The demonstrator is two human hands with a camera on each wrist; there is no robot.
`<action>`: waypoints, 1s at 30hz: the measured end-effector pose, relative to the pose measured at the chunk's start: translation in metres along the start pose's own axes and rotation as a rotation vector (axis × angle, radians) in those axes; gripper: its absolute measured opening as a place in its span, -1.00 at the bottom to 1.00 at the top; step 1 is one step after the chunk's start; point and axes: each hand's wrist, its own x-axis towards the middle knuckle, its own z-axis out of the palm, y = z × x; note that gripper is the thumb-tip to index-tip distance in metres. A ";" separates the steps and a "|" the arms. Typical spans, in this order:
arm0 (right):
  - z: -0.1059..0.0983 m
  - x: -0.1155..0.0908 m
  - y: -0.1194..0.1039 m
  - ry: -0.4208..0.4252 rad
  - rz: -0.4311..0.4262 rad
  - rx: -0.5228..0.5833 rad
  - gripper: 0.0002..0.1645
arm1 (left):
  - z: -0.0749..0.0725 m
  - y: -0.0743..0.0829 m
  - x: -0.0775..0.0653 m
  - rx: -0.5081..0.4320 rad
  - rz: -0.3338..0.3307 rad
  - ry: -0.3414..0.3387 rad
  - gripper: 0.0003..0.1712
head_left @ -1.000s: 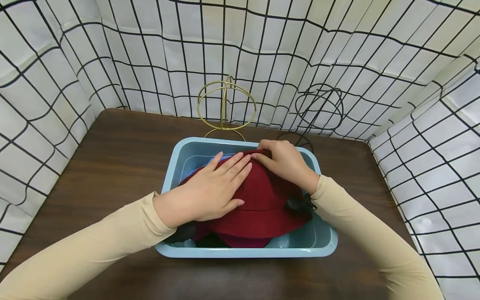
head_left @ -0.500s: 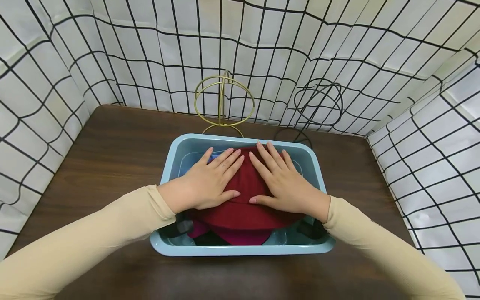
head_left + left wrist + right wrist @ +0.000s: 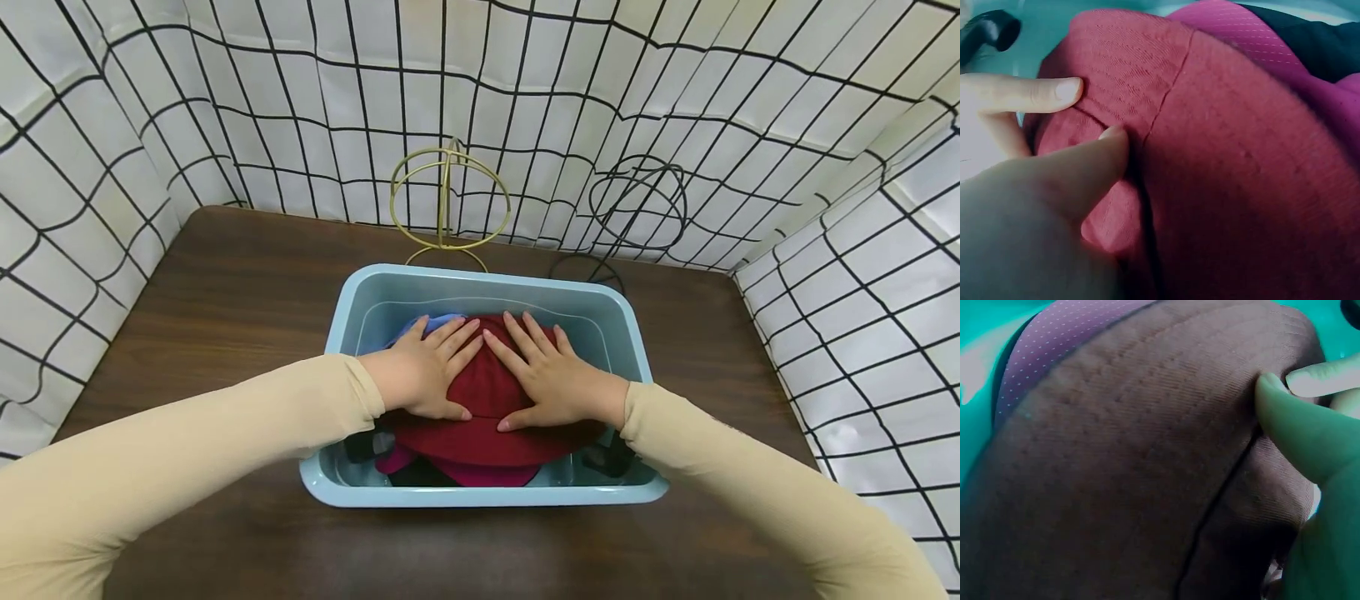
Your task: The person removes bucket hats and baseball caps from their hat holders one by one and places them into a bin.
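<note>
A dark red bucket hat [image 3: 487,442] lies crown up in a light blue plastic basin [image 3: 480,497]. My left hand [image 3: 423,375] rests on the left side of its crown, fingers spread and straight. On the right side my right hand [image 3: 558,383] presses likewise, with its thumb along the seam where crown meets brim. Under the near brim shows a magenta piece [image 3: 487,475] with rows of stitching, beside black cloth [image 3: 423,473]. Blue cloth [image 3: 442,321] peeks out past the left fingers. Both wrist views show the stitched brim [image 3: 1241,144] close up; most of what lies beneath is hidden.
Behind the basin stand a gold wire stand [image 3: 444,200] and a black wire stand [image 3: 637,208]. The brown wooden table [image 3: 247,308] extends around the basin. A white cloth with a black grid [image 3: 337,92] encloses the back and sides.
My right hand has let go of the hat's far edge and now lies spread on the crown. Both hands and the hat's far side have shifted nearer me, leaving a gap at the far wall.
</note>
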 end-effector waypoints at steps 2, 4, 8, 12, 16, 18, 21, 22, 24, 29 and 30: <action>0.003 0.003 -0.003 -0.028 0.014 -0.025 0.30 | 0.006 0.001 0.006 0.026 -0.020 -0.020 0.11; 0.006 0.005 -0.006 -0.051 0.021 -0.049 0.30 | 0.011 0.003 0.010 0.042 -0.036 -0.040 0.12; 0.009 0.010 -0.010 -0.095 0.046 -0.093 0.30 | 0.015 0.005 0.015 0.039 -0.056 -0.067 0.12; 0.012 0.017 -0.012 -0.148 0.069 -0.082 0.31 | 0.021 0.006 0.026 -0.005 -0.097 -0.105 0.12; 0.016 0.025 -0.014 -0.234 0.088 -0.020 0.31 | 0.031 0.008 0.034 -0.082 -0.137 -0.147 0.14; 0.017 0.027 -0.015 -0.263 0.095 -0.011 0.31 | 0.036 0.008 0.037 -0.107 -0.145 -0.156 0.14; 0.018 0.029 -0.015 -0.275 0.095 -0.019 0.30 | 0.041 0.007 0.039 -0.131 -0.145 -0.158 0.15; 0.018 0.030 -0.015 -0.272 0.095 -0.022 0.31 | 0.041 0.007 0.039 -0.137 -0.144 -0.158 0.15; 0.017 0.030 -0.014 -0.273 0.097 -0.030 0.31 | 0.039 0.005 0.039 -0.141 -0.139 -0.158 0.15; 0.006 0.028 -0.008 -0.234 0.069 0.027 0.23 | 0.013 0.005 0.028 -0.140 -0.106 -0.186 0.04; 0.002 0.027 -0.006 -0.209 0.053 0.050 0.19 | 0.005 0.005 0.024 -0.150 -0.097 -0.191 0.01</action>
